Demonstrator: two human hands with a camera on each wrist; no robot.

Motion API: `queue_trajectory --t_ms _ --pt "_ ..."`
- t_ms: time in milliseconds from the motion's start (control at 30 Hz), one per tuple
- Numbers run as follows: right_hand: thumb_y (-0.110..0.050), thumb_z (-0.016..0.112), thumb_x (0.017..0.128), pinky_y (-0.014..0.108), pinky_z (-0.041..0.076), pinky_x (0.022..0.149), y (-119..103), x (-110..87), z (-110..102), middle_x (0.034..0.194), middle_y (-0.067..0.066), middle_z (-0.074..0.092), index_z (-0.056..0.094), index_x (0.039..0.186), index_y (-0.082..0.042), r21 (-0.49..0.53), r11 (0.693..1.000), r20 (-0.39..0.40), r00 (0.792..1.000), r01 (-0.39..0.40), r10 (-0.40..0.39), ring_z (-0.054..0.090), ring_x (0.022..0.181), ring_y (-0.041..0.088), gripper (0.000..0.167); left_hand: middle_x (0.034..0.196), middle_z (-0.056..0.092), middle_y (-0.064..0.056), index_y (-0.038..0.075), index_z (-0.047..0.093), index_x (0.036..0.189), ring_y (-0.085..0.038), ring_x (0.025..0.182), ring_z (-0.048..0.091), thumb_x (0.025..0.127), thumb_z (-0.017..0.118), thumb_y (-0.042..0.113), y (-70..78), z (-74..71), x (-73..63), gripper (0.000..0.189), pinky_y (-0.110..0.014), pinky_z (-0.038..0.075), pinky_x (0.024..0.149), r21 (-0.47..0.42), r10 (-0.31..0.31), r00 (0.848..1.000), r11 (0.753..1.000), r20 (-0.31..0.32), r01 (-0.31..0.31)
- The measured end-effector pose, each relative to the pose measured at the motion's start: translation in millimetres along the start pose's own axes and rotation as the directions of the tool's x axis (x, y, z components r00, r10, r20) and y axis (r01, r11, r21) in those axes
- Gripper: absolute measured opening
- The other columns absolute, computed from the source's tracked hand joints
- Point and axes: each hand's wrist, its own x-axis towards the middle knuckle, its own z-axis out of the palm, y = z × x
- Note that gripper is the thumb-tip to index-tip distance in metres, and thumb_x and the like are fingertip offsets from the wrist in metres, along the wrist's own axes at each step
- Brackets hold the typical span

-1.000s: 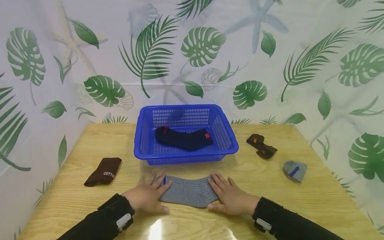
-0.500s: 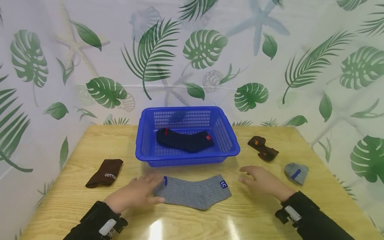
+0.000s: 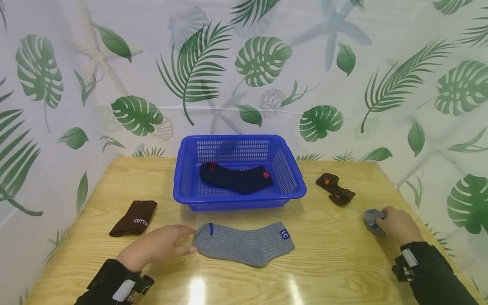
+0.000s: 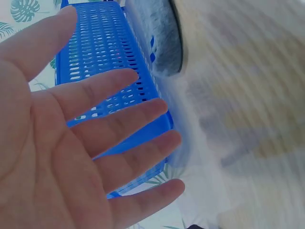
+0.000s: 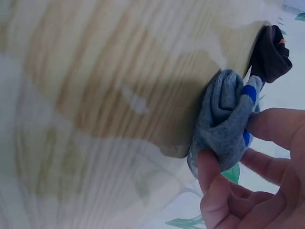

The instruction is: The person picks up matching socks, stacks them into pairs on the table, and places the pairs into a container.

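Note:
A grey sock [image 3: 244,245] with a blue toe stripe and a blue "LC" patch lies flat in front of the basket. My left hand [image 3: 156,245] is at its toe end, fingers relaxed and holding nothing; the left wrist view shows the spread palm and fingers [image 4: 128,117]. Over at the right side of the table, my right hand [image 3: 400,228] pinches a bunched-up grey sock [image 3: 372,222] with a blue stripe. In the right wrist view the thumb and fingers grip this folded sock [image 5: 221,124] from both sides, close over the wood.
A blue plastic basket [image 3: 240,202] stands at the back middle, holding a dark navy sock [image 3: 236,178] with red marks. One brown sock [image 3: 133,218] marked "COTTON" lies at left. A crumpled brown sock [image 3: 335,189] lies right of the basket. Leaf-printed cloth [image 3: 244,84] hangs behind.
Both hands were pressing on the flat grey sock. My right hand has left it, moved right and taken hold of the bunched grey sock. My left hand has drawn back slightly left.

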Motion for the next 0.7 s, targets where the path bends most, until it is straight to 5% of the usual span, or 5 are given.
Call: queue_trajectory --t_ms 233,367,533,700 --pt "-0.017 0.061 0.090 0.047 0.049 0.068 -17 -0.7 1 0.102 0.038 0.056 0.042 0.117 0.022 0.070 0.997 0.036 0.999 0.014 -0.017 0.058 0.082 0.040 0.050 0.130 0.058 -0.022 -0.006 0.056 0.129 -0.041 0.122 0.052 0.093 0.064 0.036 2.3 6.8 3.0 0.056 -0.055 0.039 0.103 -0.026 -0.033 0.999 0.999 0.013 0.033" --pt "-0.018 0.065 0.088 0.042 0.049 0.065 -42 1.1 8 0.100 0.033 0.056 0.043 0.116 0.020 0.146 0.986 0.082 0.993 0.076 -0.089 0.058 0.077 0.032 0.052 0.128 0.059 -0.022 -0.006 0.057 0.128 -0.040 0.121 0.054 0.093 0.065 0.033 4.4 10.0 4.3 0.053 -0.054 0.041 0.102 -0.007 -0.012 1.000 1.000 0.010 0.013" --pt "-0.024 0.074 0.086 0.035 0.050 0.061 -84 -0.1 19 0.104 0.031 0.054 0.038 0.129 0.020 0.274 0.948 0.112 0.974 0.161 -0.197 0.059 0.071 0.020 0.071 0.125 0.061 -0.021 -0.004 0.059 0.126 -0.039 0.118 0.056 0.092 0.066 0.031 8.8 11.7 8.4 0.050 -0.053 0.042 0.100 0.005 0.010 1.000 1.000 -0.010 -0.010" --pt "-0.020 0.076 0.084 0.032 0.049 0.064 -123 -7.9 26 0.098 0.015 0.060 0.057 0.115 0.009 0.340 0.887 0.014 0.941 0.313 -0.338 0.057 0.077 0.018 0.047 0.125 0.062 -0.020 -0.004 0.060 0.126 -0.038 0.118 0.056 0.092 0.066 0.032 12.2 11.2 10.1 0.049 -0.052 0.043 0.100 0.030 0.022 1.000 0.999 0.005 -0.022"
